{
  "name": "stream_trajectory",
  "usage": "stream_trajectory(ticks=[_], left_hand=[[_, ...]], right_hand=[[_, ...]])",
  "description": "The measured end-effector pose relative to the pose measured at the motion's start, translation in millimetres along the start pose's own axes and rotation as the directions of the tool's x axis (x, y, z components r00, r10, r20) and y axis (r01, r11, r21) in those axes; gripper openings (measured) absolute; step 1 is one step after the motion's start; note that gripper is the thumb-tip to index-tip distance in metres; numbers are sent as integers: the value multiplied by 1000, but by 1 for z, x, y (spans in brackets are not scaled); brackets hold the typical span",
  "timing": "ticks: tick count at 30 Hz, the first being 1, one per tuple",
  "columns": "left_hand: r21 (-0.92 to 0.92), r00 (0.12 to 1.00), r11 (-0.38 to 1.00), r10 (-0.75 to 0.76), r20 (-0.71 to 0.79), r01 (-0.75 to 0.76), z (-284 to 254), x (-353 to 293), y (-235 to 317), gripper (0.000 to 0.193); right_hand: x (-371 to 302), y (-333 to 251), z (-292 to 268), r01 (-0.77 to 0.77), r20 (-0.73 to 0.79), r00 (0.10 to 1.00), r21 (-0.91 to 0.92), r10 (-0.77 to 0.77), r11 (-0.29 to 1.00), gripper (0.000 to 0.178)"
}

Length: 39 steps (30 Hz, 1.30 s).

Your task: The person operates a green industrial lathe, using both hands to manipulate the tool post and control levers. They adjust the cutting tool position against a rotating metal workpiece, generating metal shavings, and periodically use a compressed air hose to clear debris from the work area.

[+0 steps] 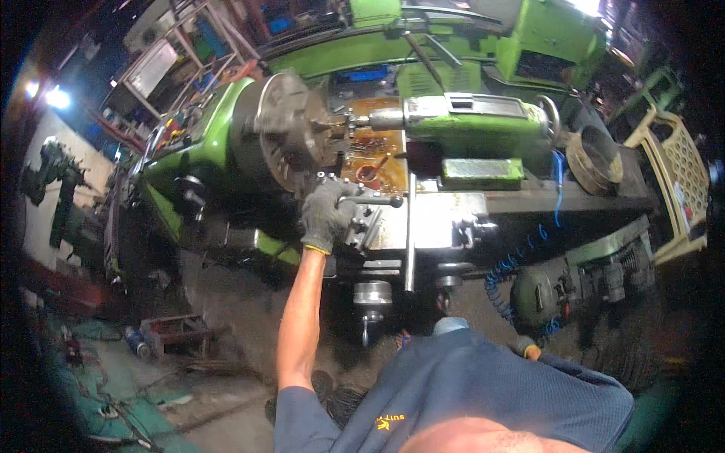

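We note a navy-blue short-sleeved shirt (468, 370) closest to us. By its side hangs the right hand (522, 346), in a grey glove with a yellow cuff; it is small and dark in view, and we cannot tell whether it is open or closed.

Beyond the shirt we record a silver cylindrical handwheel (373, 293) with a crank below it. The left hand (326, 213), in a matching grey glove, reaches forward to the dark steel tool post (366, 226). Its fingers are bent against the post's left side; we cannot tell whether they grip. A dark lever (377, 201) with a rounded black knob points right, just beside this hand. The post is mounted left of a bright, flat metal plate (442, 219), crossed by a long steel bar (411, 241).

Farther on, we observe a large round grey metal chuck (293, 124) at left, blurred, facing a green tailstock (472, 136) at right. Between them lies an oily brown tray (387, 143). A rusty round pan (593, 160) sits right of the tailstock, near a beige plastic chair (676, 170). Farthest off, we see green machinery (555, 38).
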<state>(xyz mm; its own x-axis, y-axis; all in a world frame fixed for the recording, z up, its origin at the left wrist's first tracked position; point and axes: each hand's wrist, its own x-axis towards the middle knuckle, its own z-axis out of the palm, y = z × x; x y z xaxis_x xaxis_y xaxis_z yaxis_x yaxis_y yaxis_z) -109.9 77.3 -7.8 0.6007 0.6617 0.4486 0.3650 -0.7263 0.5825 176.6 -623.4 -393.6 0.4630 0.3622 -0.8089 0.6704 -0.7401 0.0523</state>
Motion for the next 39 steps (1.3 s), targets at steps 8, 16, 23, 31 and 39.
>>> stream_trajectory(ticks=[8, 16, 23, 31, 39], left_hand=[[-169, 977, 965, 187, -101, -202, 15, 11, 3, 26], [31, 980, 986, 163, -110, -161, 16, 3, -4, 17], [441, 967, 876, 248, -63, -196, 17, 9, 16, 18], [645, 994, 758, -51, -97, 101, 21, 8, 32, 27], [621, 937, 703, -296, -187, 346, 29, 7, 31, 26]], right_hand=[[-106, -45, 135, -292, 158, 956, 568, 246, 769, 50], [-75, -27, 96, -101, -78, 983, 530, 166, 842, 50], [-51, -58, -97, 66, -298, 949, 498, 99, 865, 46], [-11, -52, -243, 236, -618, 784, 390, 63, 890, 38], [33, -28, -376, 604, -914, 405, 285, 22, 744, 32]])
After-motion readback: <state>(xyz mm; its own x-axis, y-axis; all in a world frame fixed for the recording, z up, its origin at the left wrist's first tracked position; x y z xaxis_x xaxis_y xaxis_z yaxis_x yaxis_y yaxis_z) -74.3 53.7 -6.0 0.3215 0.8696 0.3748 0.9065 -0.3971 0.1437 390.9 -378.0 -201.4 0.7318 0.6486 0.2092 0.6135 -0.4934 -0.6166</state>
